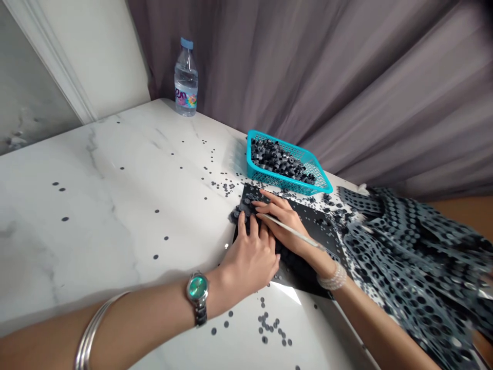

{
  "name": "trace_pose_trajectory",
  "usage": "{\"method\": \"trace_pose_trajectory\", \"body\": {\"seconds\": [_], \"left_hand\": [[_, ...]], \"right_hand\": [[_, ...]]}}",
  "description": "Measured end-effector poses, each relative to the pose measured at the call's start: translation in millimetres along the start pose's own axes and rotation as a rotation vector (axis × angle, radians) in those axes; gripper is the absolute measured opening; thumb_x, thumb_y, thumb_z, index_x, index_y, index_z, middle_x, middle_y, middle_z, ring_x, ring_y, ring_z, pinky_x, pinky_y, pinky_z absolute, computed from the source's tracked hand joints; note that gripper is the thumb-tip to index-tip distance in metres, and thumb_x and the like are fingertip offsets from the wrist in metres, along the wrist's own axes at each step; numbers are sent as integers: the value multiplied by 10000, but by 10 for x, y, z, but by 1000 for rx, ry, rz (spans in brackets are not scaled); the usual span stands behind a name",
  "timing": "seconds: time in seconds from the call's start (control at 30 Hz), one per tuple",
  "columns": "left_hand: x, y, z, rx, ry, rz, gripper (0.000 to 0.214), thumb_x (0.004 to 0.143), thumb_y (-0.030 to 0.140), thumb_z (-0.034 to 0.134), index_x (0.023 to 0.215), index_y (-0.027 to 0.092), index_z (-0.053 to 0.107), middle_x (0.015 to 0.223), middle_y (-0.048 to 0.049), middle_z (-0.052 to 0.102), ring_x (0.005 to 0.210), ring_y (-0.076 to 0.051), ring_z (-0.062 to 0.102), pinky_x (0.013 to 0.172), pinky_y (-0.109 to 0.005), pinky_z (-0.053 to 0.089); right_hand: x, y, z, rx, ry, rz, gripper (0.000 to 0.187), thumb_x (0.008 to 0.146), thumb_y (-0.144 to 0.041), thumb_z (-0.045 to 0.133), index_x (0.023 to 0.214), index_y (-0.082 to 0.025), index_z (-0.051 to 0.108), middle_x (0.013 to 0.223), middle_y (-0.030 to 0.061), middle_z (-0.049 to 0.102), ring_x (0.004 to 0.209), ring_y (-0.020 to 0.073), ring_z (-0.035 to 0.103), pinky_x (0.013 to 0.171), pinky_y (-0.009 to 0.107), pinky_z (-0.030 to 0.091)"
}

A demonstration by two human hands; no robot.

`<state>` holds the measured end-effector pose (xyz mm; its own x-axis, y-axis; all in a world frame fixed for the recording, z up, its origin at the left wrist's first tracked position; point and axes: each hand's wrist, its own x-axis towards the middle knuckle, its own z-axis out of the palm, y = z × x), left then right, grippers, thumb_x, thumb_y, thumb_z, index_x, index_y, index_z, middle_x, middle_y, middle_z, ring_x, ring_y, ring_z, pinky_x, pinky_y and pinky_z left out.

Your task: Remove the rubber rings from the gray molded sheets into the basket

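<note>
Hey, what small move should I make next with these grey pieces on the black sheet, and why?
Probably nudge the cluster of small grey pieces back onto the black sheet with the thin stick in your right hand. The cluster sits at the sheet's corner and seems to spill past its edge, while your left hand rests against it, ready to steady them.
</note>
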<state>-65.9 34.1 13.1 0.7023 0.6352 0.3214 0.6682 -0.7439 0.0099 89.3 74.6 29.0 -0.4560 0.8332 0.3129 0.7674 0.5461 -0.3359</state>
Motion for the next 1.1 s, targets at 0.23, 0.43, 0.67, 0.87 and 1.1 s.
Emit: {"method": "trace_pose_trajectory", "body": {"seconds": [0.23,0.43,0.67,0.87,1.1], "left_hand": [[-5,-2,6,-5,6,-2,513,945,366,367,1198,3,627,1176,-234,653,1167,-431,531,1019,-641,316],[-8,2,14,-27,-8,-12,516,942,362,379,1256,8,586,1275,-248,592,1198,-442,512,1012,-639,324],[4,3,11,-44,-32,-20,536,942,375,377,1282,7,568,1293,-247,580,1213,-443,501,1021,-650,306],[2,6,13,-30,-6,-19,540,937,376,379,1274,0,571,1282,-255,583,1201,-446,505,1023,-652,299],[-2,10,43,-9,8,-16,550,934,388,374,1275,3,569,1276,-254,587,1196,-447,507,1023,-651,300]], "right_hand": [[-12,70,26,-69,-6,-85,191,963,-236,453,1045,-238,626,1212,66,670,1330,246,451,984,461,451],[97,209,70,-135,208,12,167,957,-203,439,940,-229,602,1167,96,682,1285,259,501,949,463,450],[135,187,33,-26,149,101,116,934,-260,501,917,-252,615,1170,60,688,1331,264,448,1025,517,403],[170,80,79,-4,66,52,149,941,-258,483,946,-255,632,1152,52,696,1311,250,468,1021,506,409],[169,95,93,-31,54,44,154,950,-263,474,951,-248,627,1186,62,679,1308,263,469,1020,522,394]]}}
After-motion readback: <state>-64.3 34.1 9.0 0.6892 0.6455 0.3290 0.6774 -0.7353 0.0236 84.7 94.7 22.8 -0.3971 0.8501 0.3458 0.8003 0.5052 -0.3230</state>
